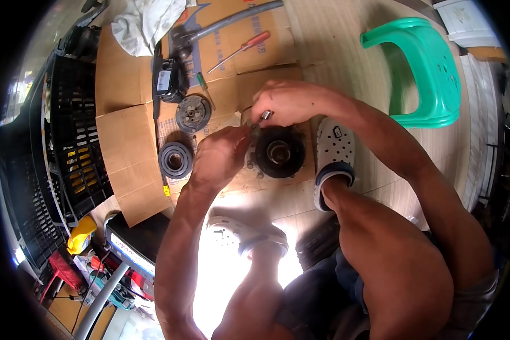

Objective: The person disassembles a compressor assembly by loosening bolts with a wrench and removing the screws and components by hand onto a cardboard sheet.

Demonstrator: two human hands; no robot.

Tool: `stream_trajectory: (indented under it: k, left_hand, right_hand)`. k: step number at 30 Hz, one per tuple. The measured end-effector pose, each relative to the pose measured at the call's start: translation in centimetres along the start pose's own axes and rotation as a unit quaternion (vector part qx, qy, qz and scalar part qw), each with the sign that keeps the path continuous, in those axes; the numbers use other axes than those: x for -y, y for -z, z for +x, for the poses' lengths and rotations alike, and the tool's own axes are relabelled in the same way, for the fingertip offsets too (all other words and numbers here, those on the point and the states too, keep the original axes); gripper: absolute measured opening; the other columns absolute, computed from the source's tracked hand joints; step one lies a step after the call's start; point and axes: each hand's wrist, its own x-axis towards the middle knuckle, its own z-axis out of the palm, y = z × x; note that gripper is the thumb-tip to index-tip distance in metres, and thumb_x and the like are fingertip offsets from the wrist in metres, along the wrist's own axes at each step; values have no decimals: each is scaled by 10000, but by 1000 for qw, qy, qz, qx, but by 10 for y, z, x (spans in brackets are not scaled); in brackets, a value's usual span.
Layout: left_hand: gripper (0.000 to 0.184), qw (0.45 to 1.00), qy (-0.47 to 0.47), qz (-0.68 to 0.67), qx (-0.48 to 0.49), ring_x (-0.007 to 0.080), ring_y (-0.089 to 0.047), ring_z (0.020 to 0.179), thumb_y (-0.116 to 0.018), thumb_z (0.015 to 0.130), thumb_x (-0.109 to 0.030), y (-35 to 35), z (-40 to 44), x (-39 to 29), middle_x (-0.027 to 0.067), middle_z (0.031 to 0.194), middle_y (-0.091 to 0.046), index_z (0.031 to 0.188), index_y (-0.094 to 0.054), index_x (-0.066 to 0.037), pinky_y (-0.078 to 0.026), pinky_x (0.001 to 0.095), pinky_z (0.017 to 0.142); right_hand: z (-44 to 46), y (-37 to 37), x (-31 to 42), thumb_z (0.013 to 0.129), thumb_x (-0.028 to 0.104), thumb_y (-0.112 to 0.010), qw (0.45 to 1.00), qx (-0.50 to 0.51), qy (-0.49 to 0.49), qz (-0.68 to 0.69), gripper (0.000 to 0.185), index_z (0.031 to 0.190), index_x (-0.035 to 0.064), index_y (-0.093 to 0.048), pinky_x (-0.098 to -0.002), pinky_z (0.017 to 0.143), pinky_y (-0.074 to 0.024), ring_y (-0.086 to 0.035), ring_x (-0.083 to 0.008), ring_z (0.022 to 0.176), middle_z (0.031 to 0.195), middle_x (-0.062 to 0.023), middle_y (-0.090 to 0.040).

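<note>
One right hand (277, 103) curled around a metal tool (266, 115), left hand (220, 153) angled toward it, grip impossible to tell

One head-worn view, pitched steeply forward and down past the wearer's own legs (391, 255).
The wide lens, dark at its corners, looks from above the near edge of the cardboard (127, 136), whose far edge reaches the picture's top; the left hand (218, 156) and right hand (283, 105) show close, around mid-view.
</note>
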Motion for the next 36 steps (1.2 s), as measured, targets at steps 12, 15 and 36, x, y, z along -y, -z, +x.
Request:
stream_trajectory:
  k: [12, 15, 36]
  left_hand:
    - [185, 1000, 15, 11, 17, 306, -720, 768, -687, 891, -67, 6, 4, -1, 199, 900, -711, 1073, -712, -46, -551, 376, 684]
    - [186, 999, 30, 3, 30, 290, -730, 786, -688, 893, -62, 7, 5, -3, 188, 915, -721, 1076, -717, -47, -559, 363, 693]
    - [205, 994, 92, -58, 18, 171, -725, 836, -684, 908, -51, -1, 16, 2, 139, 957, -749, 1108, -728, -39, -556, 288, 746]
  right_hand:
    - [-4, 3, 2, 845, 112, -694, 999, 17, -20, 33, 204, 1043, 77, -731, -420, 871, -501, -647, -328, 1004, 1017, -107, -684]
    - [-1, 4, 2, 848, 112, -691, 995, 36, -55, 74, 210, 1052, 78, -729, -421, 874, -499, -646, -328, 1008, 1026, -114, -683]
    - [-9, -3, -7, 846, 114, -699, 993, -10, -45, 112, 218, 1057, 62, -724, -438, 822, -505, -665, -344, 957, 991, -157, -714]
